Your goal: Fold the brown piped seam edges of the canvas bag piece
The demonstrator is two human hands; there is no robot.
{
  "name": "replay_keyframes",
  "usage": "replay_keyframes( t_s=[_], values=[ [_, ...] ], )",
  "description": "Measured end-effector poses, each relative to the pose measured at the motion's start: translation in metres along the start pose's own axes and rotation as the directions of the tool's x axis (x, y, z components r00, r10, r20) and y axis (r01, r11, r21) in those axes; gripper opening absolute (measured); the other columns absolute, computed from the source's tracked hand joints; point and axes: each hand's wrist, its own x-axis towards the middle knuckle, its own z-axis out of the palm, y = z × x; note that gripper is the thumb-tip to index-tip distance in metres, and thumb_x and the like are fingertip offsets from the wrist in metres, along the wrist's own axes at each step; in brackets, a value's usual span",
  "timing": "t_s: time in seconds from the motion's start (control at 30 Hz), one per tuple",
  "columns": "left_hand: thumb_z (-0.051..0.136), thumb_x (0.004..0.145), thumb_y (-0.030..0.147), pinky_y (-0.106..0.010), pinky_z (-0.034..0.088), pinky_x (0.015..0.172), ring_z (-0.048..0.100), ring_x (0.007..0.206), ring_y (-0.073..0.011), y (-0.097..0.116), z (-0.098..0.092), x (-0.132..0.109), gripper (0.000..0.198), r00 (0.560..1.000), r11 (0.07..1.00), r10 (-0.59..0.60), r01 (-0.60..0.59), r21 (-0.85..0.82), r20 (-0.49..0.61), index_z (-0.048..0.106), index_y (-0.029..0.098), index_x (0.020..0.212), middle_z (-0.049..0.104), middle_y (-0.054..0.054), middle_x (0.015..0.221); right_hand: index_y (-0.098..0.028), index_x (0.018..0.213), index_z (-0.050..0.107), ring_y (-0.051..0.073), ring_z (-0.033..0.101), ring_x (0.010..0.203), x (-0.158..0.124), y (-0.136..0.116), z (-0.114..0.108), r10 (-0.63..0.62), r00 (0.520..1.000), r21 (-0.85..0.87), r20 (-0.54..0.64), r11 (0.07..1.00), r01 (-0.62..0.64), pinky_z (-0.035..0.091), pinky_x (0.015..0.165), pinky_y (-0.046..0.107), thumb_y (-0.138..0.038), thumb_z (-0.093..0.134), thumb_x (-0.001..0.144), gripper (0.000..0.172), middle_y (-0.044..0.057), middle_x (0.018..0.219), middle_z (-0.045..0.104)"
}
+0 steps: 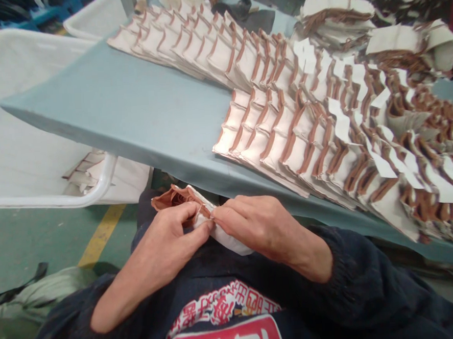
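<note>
Close to my body, over my lap, is a white and brown sewn fabric piece (231, 239), its brown side folded open at the upper left. My left hand (169, 239) is closed on it, thumb and index finger pinching its edge. Right beside those fingertips, my right hand (258, 226) pinches the same edge. Whether a small thread or tool sits between the right fingertips is too small to tell. The hands nearly touch each other, and my palms hide part of the piece.
A blue-grey table (138, 108) stretches ahead, bearing long rows of overlapping white and brown fabric pieces (270, 136) with white paper strips (379, 160). More stacked pieces (335, 14) lie at the back right. On the left stands a white plastic bin (26, 100) with scraps inside.
</note>
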Motion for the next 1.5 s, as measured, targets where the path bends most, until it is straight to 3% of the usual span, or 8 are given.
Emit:
replay_keyframes(
  t_s=[0.27,0.4,0.57,0.77,0.97,1.13,1.3,1.5],
  values=[
    [0.052,0.089,0.038,-0.03,0.035,0.061,0.048,0.066,-0.0158,-0.002,0.011,0.001,0.025,0.999,1.0,0.008,-0.008,0.013,-0.034,0.055,0.02,0.072,0.055,0.003,0.069,-0.02,0.074,0.06,0.016,0.053,0.058,0.004,-0.004,0.011,-0.013,0.991,-0.118,-0.132,0.993,-0.003,0.033,0.056,0.034,-0.01,0.046,0.106,0.037,0.0,0.062,0.061],
    [0.05,0.085,0.035,-0.03,0.036,0.062,0.047,0.067,-0.0162,0.005,0.017,0.002,0.023,0.989,1.0,0.015,-0.011,0.028,-0.145,0.051,0.021,0.068,0.052,0.003,0.067,-0.019,0.075,0.063,0.014,0.058,0.058,0.003,-0.005,0.027,0.203,0.952,0.066,-0.229,0.979,-0.192,0.036,0.057,0.03,-0.011,0.054,0.094,0.022,0.0,0.064,0.066],
    [0.051,0.08,0.034,-0.029,0.037,0.06,0.048,0.066,-0.0161,0.004,0.016,0.003,0.017,0.993,0.997,0.04,-0.048,-0.068,-0.115,0.055,0.021,0.071,0.053,0.002,0.069,-0.018,0.081,0.063,0.009,0.054,0.054,0.001,-0.003,0.031,0.552,0.825,0.696,0.117,0.547,-0.465,0.04,0.053,0.021,-0.016,0.059,0.084,0.006,-0.004,0.065,0.063],
    [0.053,0.082,0.039,-0.029,0.043,0.061,0.053,0.069,-0.0187,0.002,0.012,0.002,0.023,0.999,0.995,0.039,-0.042,-0.09,-0.03,0.061,0.019,0.074,0.06,-0.001,0.074,-0.017,0.08,0.064,0.008,0.048,0.055,-0.001,0.001,0.026,0.513,0.782,0.803,0.355,0.261,-0.536,0.037,0.05,0.02,-0.022,0.063,0.086,0.008,-0.005,0.064,0.059],
    [0.053,0.086,0.039,-0.03,0.042,0.06,0.053,0.065,-0.0182,-0.001,0.01,-0.002,0.026,0.996,0.998,0.035,-0.038,-0.043,-0.082,0.061,0.021,0.069,0.06,0.0,0.068,-0.017,0.086,0.068,0.009,0.061,0.058,-0.003,-0.001,0.024,0.466,0.872,0.72,0.149,0.554,-0.419,0.046,0.056,0.019,-0.017,0.064,0.091,0.005,-0.003,0.07,0.069],
    [0.053,0.092,0.041,-0.029,0.041,0.062,0.053,0.068,-0.0178,-0.003,0.006,-0.002,0.031,0.997,0.999,0.038,-0.038,0.001,-0.072,0.06,0.021,0.07,0.06,0.0,0.071,-0.019,0.092,0.07,0.014,0.071,0.068,-0.008,0.001,0.019,0.238,0.968,0.245,-0.085,0.946,-0.211,0.045,0.062,0.025,-0.018,0.061,0.102,0.013,0.001,0.077,0.078],
    [0.051,0.097,0.041,-0.03,0.041,0.064,0.054,0.071,-0.0181,-0.001,0.004,-0.004,0.033,0.996,0.995,0.078,-0.075,0.058,-0.049,0.061,0.02,0.073,0.062,0.0,0.074,-0.018,0.089,0.068,0.016,0.066,0.065,-0.005,0.004,0.007,0.039,0.998,0.056,-0.056,0.998,-0.035,0.039,0.059,0.031,-0.016,0.056,0.107,0.022,0.0,0.073,0.073],
    [0.051,0.091,0.031,-0.03,0.038,0.06,0.05,0.063,-0.0159,0.011,0.009,-0.007,0.025,0.977,0.985,0.134,-0.113,0.132,-0.164,0.056,0.021,0.068,0.057,0.002,0.066,-0.02,0.076,0.065,0.015,0.062,0.06,0.004,-0.001,0.005,0.09,0.99,0.009,-0.106,0.996,-0.09,0.035,0.058,0.032,-0.017,0.053,0.105,0.031,0.0,0.064,0.07]
  ],
)
